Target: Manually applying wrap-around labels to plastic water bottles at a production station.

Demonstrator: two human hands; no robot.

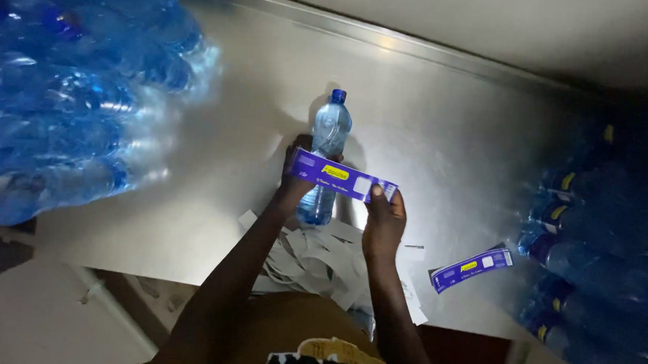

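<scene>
Nearest the person, at the near edge of the brushed-metal worktop, lies a loose heap of white paper backing strips; it sits directly under both forearms, and the strips overlap too much to count.

Just beyond the heap, the left hand and right hand hold one purple rectangular label strip with a yellow patch stretched between them. The left fingers grip its left end, and the same hand lies against the body of one clear plastic water bottle with a blue cap; the right fingers pinch its right end. The strip crosses the front of the bottle at mid-height. The bottle stands on the worktop at its centre.

To the right, well apart from the hands, one second purple label strip lies flat on the worktop near the front edge.

Open metal surface is available left of the bottle and behind it, as far as the raised rear edge of the worktop.

Obstructions at both sides: on the left, a large stack of clear blue-capped bottles overhangs the worktop; on the right, a darker stack of bottles already bearing purple labels reaches the worktop side. Neither stack can be counted; the right one is poorly lit.
</scene>
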